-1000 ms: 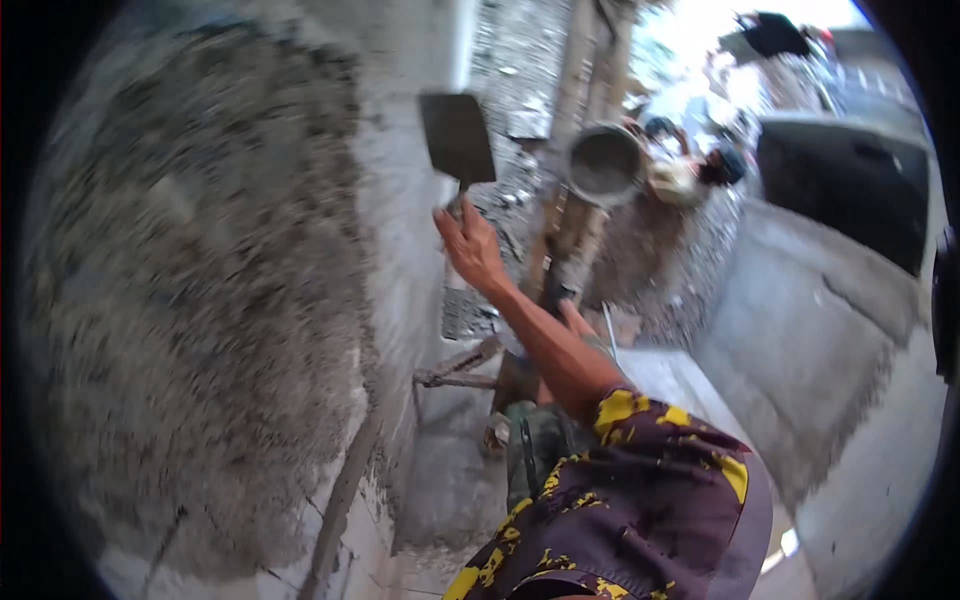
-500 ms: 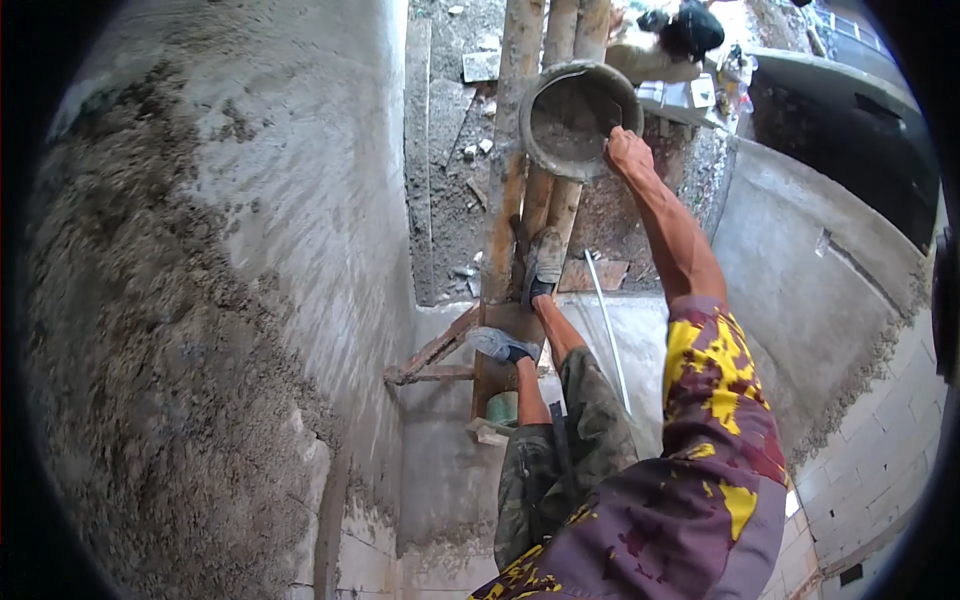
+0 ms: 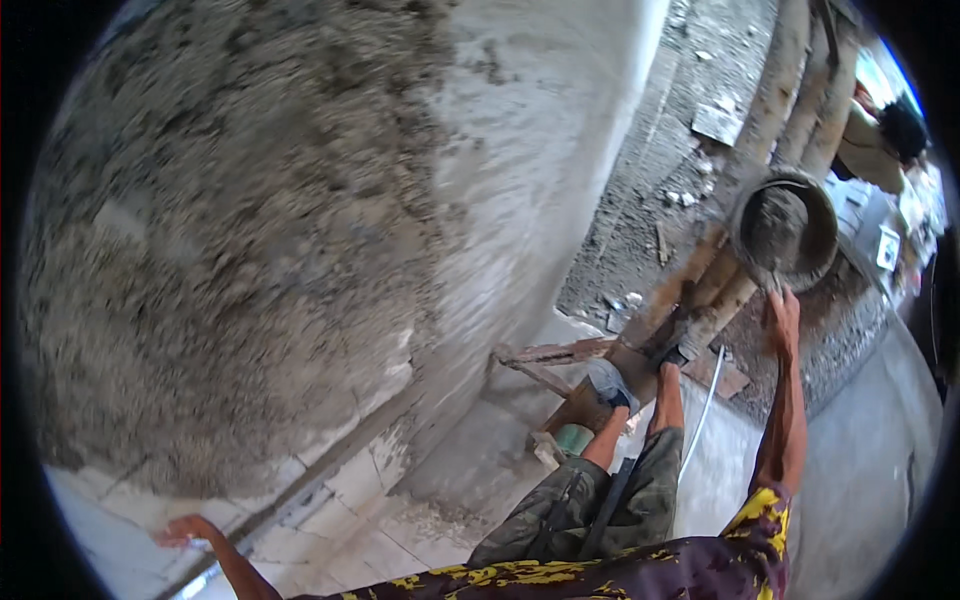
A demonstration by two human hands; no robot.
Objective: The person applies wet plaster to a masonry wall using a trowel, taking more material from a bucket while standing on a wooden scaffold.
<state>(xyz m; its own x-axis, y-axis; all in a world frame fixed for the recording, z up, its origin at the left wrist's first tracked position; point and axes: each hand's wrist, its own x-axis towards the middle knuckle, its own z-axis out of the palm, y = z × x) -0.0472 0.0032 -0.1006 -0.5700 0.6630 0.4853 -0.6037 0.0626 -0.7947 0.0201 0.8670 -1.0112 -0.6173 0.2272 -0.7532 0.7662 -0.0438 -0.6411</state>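
Note:
A round bucket [image 3: 832, 232] with a mortar-caked rim stands on wooden planks to the right. My right hand [image 3: 785, 318], slightly blurred, is closed at the bucket's near rim. It grips what looks like a trowel [image 3: 780, 225], whose blade lies inside the bucket under grey mortar; the handle is mostly hidden by my fingers. At the lower left, my left hand [image 3: 186, 530] is held out with its fingers apart and nothing in it. It is close to the lower part of the wall, below the rough mortar coat [image 3: 250, 260]; whether it touches is unclear.
My feet stand on the narrow planks [image 3: 690, 285], beside a wooden brace [image 3: 560, 352]. A smoother grey wall strip [image 3: 530, 150] borders the rough coat. Rubble [image 3: 690, 185] and a thin white pipe [image 3: 705, 400] lie nearby. Another person [image 3: 875, 145] is crouched at the far right.
The view has swung left, so the bucket appears further right and more rough wall shows. My left hand has come into view. My right hand has shifted from the bucket's right side to its near rim.

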